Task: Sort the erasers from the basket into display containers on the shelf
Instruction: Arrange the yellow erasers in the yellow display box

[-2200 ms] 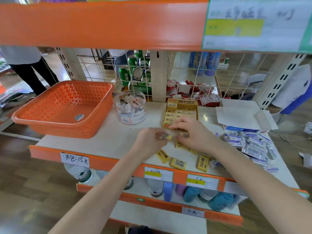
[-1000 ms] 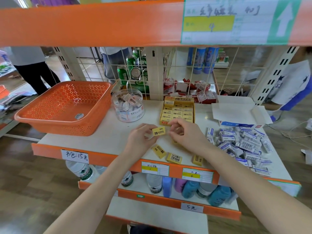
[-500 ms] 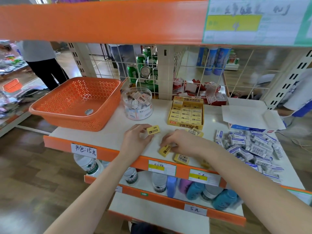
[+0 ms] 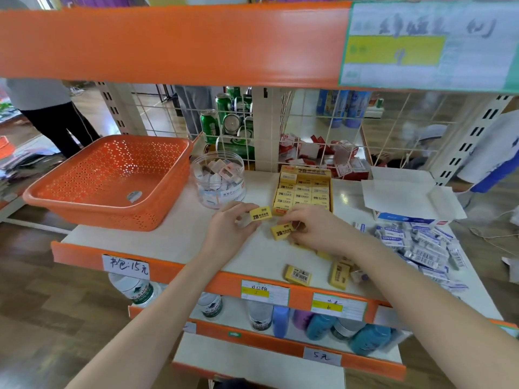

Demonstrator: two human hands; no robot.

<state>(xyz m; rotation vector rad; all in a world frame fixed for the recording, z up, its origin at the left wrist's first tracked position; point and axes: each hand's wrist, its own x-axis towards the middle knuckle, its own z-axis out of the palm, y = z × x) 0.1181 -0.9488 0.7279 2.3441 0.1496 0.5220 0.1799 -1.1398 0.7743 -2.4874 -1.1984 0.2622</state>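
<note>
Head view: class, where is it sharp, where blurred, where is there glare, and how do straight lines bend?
Head view: sharpest at centre, where the yellow eraser in the left hand reads 2B; the top price label is smeared; glare sits on the white shelf beside the yellow box; the upper orange shelf edge bows slightly, wide-angle distortion.

Orange-edged shelving (image 4: 168, 43), wire-grid back (image 4: 331, 127), wooden floor (image 4: 42, 304).

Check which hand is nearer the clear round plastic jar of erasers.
Left. The left hand, pinching a small yellow eraser, sits just in front of the clear round plastic jar; the right hand, holding a second yellow eraser, lies further right, before the yellow cardboard display box.
</note>
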